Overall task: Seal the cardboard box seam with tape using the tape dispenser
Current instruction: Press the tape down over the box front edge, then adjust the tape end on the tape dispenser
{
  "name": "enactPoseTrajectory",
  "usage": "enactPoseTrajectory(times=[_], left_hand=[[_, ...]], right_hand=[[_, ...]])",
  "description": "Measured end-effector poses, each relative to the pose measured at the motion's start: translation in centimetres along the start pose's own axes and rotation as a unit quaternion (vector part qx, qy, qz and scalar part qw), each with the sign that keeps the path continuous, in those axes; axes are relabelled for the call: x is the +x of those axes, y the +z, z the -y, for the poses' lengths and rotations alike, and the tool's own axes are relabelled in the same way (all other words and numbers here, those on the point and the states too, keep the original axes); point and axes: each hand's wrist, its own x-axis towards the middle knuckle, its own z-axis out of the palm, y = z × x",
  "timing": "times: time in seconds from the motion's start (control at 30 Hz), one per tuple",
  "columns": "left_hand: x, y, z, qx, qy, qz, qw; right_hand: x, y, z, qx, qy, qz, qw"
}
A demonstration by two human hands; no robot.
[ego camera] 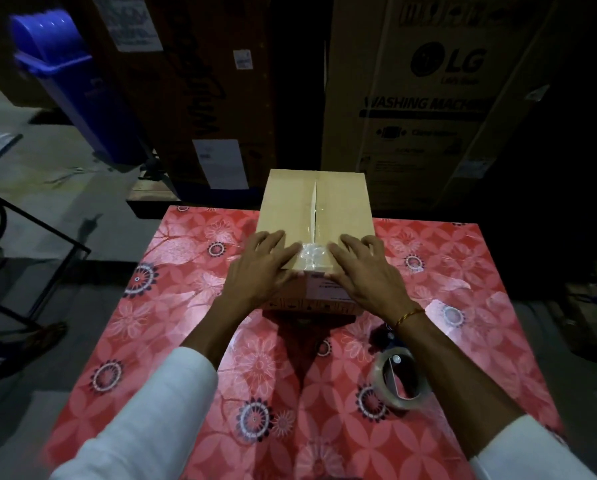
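We see a small cardboard box (316,216) sitting at the far edge of a table covered in a red floral cloth (193,341), at about twelve o'clock from the person. Its top seam (313,206) runs straight away from us, and a shiny strip of clear tape (311,256) lies over the near end of that seam and folds down over the front edge.

The left hand (260,263) rests flat on the box top at eleven o'clock of the tape, fingers spread and pressed down, gripping nothing. The right hand (364,268) mirrors it at one o'clock, fingers likewise spread flat on the cardboard; a thin gold bracelet (408,315) circles its wrist. Both forearms emerge from white sleeves (144,410).

The tape dispenser (399,379), with its clear roll, lies on the cloth at about four o'clock from the box, partly under the right forearm and untouched.

Behind the table, at one o'clock, a tall carton (439,98) reads "LG" and "WASHING MACHINE". The print on the box's front face is too small to read. A blue bin (68,77) stands at ten o'clock.
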Motion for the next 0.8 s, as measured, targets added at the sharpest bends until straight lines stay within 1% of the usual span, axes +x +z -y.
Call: enactPoseTrajectory(times=[0.1,0.2,0.5,0.57,0.63,0.73,0.77,0.8], left_hand=[[-0.7,1.1,0.1,-0.008,0.0,0.008,1.0],[-1.3,1.8,0.0,-0.001,0.0,-0.002,1.0],[-1.8,2.2,-1.2,-0.018,-0.008,-0.022,1.0],[-1.8,2.1,-1.2,-0.033,-0.005,-0.022,0.999],[-1.6,1.8,-1.1,-0.05,-0.011,-0.002,0.999],[-1.1,1.3,-1.7,-0.058,-0.038,0.022,0.997],[-0.9,1.2,-2.2,-0.06,-0.057,0.015,0.996],[-0.9,1.2,-2.9,-0.065,-0.077,-0.008,0.995]], right_hand=[[-0.5,1.6,-0.4,-0.008,-0.001,-0.003,1.0],[-1.0,2.7,-0.9,-0.017,-0.002,-0.007,1.0],[-1.3,2.9,-2.3,0.01,-0.03,-0.02,0.999],[-1.5,3.0,-2.7,0.048,-0.039,-0.024,0.998],[-1.9,3.0,-3.0,0.114,-0.035,-0.038,0.992],[-3.2,2.9,-3.6,0.201,-0.006,-0.103,0.974],[-3.8,2.9,-3.8,0.218,0.012,-0.124,0.968],[-4.4,2.9,-4.1,0.233,0.032,-0.14,0.962]])
